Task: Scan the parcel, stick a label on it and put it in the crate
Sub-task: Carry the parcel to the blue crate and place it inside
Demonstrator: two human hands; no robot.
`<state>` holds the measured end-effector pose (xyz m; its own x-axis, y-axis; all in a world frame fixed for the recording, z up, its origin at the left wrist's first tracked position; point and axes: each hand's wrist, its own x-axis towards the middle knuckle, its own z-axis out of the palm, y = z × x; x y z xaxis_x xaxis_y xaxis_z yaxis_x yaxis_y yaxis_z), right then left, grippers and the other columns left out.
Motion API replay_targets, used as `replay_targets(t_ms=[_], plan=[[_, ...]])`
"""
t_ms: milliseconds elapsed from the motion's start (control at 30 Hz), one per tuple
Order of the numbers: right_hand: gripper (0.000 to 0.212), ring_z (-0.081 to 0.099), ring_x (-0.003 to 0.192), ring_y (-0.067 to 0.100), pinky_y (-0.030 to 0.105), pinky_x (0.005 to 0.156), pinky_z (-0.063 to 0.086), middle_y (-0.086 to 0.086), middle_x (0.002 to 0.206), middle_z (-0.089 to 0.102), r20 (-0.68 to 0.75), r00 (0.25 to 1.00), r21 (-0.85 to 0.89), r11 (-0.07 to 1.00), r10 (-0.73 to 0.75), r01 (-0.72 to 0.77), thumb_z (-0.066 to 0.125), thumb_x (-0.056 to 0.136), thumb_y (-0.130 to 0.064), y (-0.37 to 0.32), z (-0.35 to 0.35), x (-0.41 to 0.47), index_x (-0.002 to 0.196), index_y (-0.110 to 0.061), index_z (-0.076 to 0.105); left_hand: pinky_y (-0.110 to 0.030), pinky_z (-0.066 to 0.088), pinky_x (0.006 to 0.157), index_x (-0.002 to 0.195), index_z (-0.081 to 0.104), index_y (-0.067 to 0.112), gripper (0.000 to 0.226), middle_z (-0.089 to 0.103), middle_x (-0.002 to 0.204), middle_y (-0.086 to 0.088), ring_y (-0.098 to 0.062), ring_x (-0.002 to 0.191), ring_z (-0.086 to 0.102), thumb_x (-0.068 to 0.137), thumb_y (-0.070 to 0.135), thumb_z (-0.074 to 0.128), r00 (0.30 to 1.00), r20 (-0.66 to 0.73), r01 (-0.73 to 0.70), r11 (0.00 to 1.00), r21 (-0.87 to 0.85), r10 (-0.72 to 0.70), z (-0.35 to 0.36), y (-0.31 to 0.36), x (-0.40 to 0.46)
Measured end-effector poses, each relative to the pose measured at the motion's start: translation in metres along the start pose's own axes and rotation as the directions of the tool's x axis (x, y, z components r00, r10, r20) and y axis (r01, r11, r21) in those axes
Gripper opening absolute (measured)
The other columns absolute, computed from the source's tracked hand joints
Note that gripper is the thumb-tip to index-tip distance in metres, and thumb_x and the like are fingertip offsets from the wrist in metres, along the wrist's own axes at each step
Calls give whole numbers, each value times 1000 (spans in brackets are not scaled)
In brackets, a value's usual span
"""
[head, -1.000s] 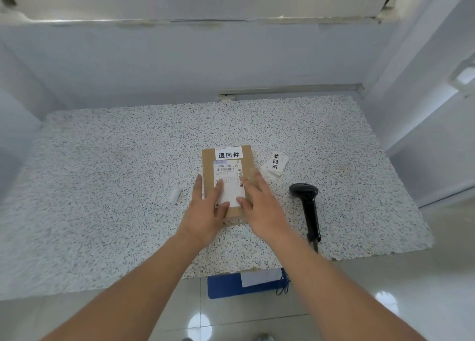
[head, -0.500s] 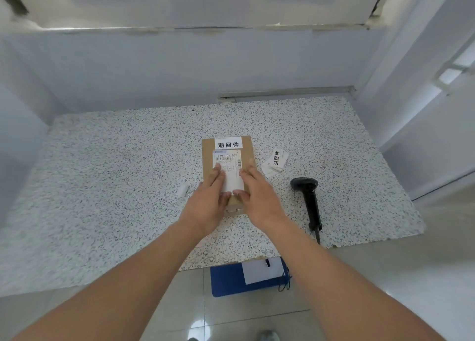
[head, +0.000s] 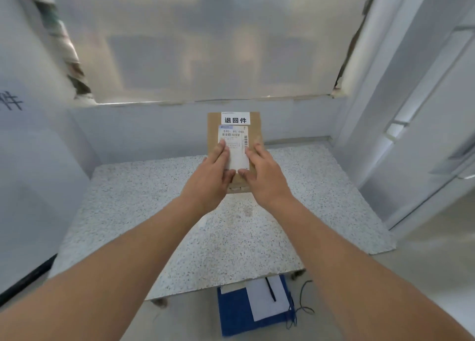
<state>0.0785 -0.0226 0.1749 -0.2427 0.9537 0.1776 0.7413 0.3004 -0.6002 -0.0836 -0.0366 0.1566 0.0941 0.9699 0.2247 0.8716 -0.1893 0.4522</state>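
The parcel [head: 253,120] is a small brown cardboard box with a white shipping slip and a white label with black characters [head: 235,119] at its top edge. Both hands hold it up in the air above the speckled table [head: 231,237], in front of the back wall. My left hand [head: 210,176] grips its left side and my right hand [head: 264,176] grips its right side, thumbs near the lower edge. No scanner and no crate show in this view.
A blue folder with white paper and a pen [head: 254,304] lies on the floor under the table's front edge. A frosted window [head: 205,44] fills the wall above. White walls close in left and right, with a door frame [head: 411,109] at right.
Both hands have lifted the parcel off the table and carried it up and forward. The view has tilted up, so the scanner and loose labels are out of sight.
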Motion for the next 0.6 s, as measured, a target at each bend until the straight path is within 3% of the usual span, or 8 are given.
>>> replay_targets(t_ms=[200, 367, 600], plan=[[62, 28, 158, 28, 44, 127, 29, 8, 174, 22, -131, 988, 12, 997, -77, 80, 67, 102, -19, -72, -61, -3, 158, -7, 42, -40, 28, 122, 160, 23, 8, 66, 8, 171, -2, -23, 154, 23, 104, 29, 50, 986, -132, -103, 995, 8, 103, -91, 33, 1], [61, 32, 156, 28, 45, 124, 35, 10, 171, 29, -224, 963, 6, 988, -148, 153, 69, 101, -19, -114, -101, -15, 156, -8, 46, -37, 28, 119, 159, 26, 6, 66, 13, 171, -5, -24, 154, 24, 103, 25, 55, 959, -222, -166, 985, 57, 174, -150, 62, -9], [61, 33, 155, 28, 41, 121, 35, 11, 171, 30, -256, 920, 3, 951, -297, 308, 68, 102, -20, -160, -151, -46, 157, -9, 45, -29, 24, 116, 157, 30, 5, 65, 18, 170, -8, -27, 151, 30, 101, 22, 58, 926, -339, -128, 983, 129, 165, -213, 108, -52]])
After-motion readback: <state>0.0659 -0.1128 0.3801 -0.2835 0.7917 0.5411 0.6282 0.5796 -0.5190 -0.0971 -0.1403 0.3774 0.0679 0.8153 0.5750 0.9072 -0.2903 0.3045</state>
